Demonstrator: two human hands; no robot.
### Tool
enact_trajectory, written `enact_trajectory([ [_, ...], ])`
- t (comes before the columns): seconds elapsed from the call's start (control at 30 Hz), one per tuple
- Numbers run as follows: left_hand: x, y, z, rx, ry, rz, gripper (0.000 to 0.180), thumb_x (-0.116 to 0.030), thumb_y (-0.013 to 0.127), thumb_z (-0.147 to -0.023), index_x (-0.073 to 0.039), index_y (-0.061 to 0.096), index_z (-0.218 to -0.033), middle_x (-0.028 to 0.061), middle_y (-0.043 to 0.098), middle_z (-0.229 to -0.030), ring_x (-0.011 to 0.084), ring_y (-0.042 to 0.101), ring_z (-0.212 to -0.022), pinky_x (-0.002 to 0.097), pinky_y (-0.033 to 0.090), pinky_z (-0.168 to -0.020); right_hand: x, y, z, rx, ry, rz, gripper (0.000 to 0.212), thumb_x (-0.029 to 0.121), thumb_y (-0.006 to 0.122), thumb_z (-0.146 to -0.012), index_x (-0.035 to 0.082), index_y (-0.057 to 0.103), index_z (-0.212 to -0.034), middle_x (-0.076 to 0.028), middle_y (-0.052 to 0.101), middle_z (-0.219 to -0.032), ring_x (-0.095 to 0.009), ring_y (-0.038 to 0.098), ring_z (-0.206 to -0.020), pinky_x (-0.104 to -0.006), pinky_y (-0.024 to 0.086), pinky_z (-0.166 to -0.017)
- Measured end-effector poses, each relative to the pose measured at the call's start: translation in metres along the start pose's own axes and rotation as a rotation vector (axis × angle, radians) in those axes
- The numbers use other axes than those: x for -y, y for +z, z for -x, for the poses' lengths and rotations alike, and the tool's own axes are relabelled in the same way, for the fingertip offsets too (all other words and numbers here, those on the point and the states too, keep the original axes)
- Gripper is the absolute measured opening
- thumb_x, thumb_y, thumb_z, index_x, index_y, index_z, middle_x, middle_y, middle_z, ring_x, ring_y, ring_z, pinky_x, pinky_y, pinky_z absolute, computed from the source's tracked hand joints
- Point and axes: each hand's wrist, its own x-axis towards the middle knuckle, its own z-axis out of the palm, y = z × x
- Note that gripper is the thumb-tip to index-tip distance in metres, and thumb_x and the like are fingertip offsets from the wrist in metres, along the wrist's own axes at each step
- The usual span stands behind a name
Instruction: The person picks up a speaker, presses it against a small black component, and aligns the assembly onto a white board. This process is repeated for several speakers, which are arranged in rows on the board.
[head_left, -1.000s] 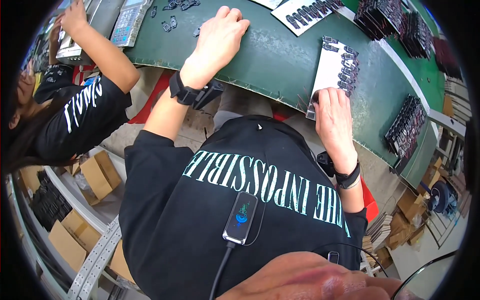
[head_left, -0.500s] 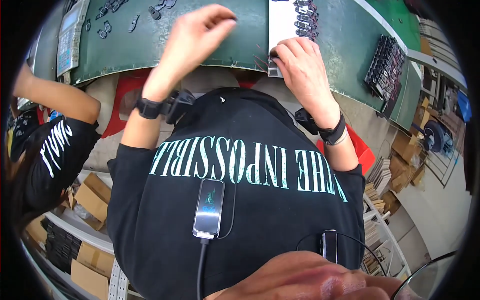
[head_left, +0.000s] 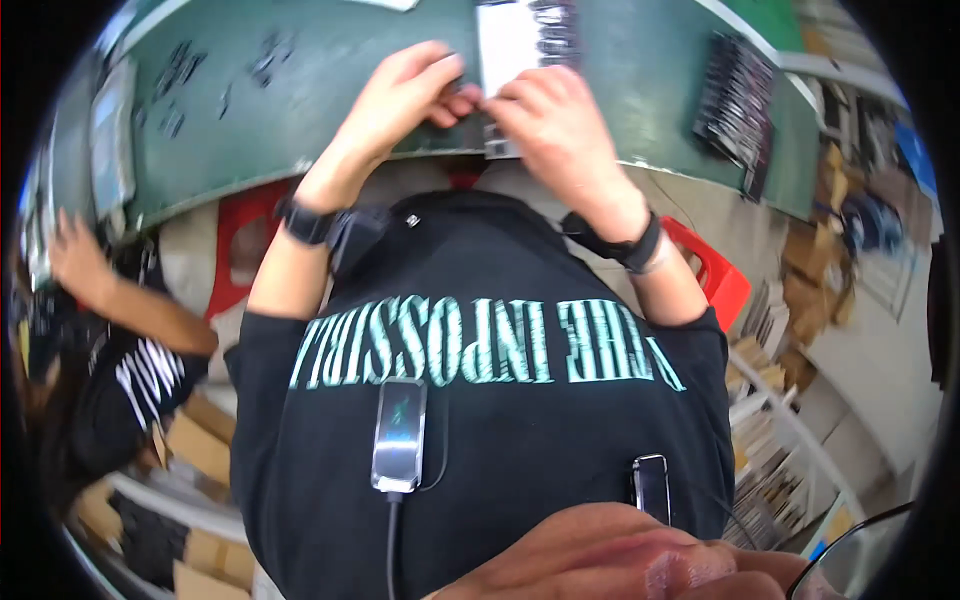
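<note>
A white card (head_left: 510, 45) carrying rows of small dark clips lies on the green table (head_left: 330, 110) straight ahead of me. My right hand (head_left: 555, 125) rests on the card's near end, fingers curled over it. Just left of it my left hand (head_left: 405, 95) has its fingertips pinched at the card's left edge, meeting the right hand. Whether a small piece sits between the left fingers is hidden. Both wrists wear dark bands.
Loose dark clips (head_left: 250, 70) lie scattered on the table's left part. More filled cards (head_left: 735, 100) are stacked at the right edge. Another person in a black shirt (head_left: 130, 390) works at my left. A red stool (head_left: 715, 275) and cardboard boxes (head_left: 200, 440) stand below.
My left hand has swung from the loose clips at the left over to the card, joining the right hand. The view has turned so the card sits at centre.
</note>
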Motion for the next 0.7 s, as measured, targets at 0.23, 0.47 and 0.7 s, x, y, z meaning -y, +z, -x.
enact_trajectory([
  [0.23,0.003,0.0,-0.008,-0.042,-0.104,-0.024,0.021,-0.024,0.054,-0.106,-0.004,0.061,-0.107,0.008,0.071,-0.095,0.0133,0.068,-0.081,0.0257,0.056,-0.073,-0.002,0.008,0.002,0.039,-0.069,0.245,0.017,0.014,0.061,-0.082,0.004,0.064,-0.095,-0.007,0.058,-0.092,-0.025,0.059,-0.097,-0.0408,0.044,-0.099],
  [0.47,0.0,0.002,-0.006,-0.07,-0.105,-0.009,0.021,-0.024,0.056,-0.105,-0.004,0.061,-0.109,0.0065,0.07,-0.095,0.0132,0.068,-0.081,0.0266,0.057,-0.075,0.003,0.003,-0.004,0.056,-0.065,0.286,0.015,0.015,0.059,-0.085,0.002,0.062,-0.094,-0.008,0.057,-0.089,-0.025,0.058,-0.097,-0.0422,0.043,-0.103],
  [0.7,0.005,-0.001,-0.007,-0.068,-0.101,0.0,0.022,-0.024,0.057,-0.105,-0.004,0.062,-0.11,0.0053,0.068,-0.093,0.0135,0.068,-0.081,0.0277,0.058,-0.076,0.002,0.003,-0.003,0.022,-0.073,0.336,0.014,0.015,0.058,-0.087,0.002,0.06,-0.093,-0.009,0.057,-0.087,-0.027,0.059,-0.097,-0.0436,0.043,-0.106],
])
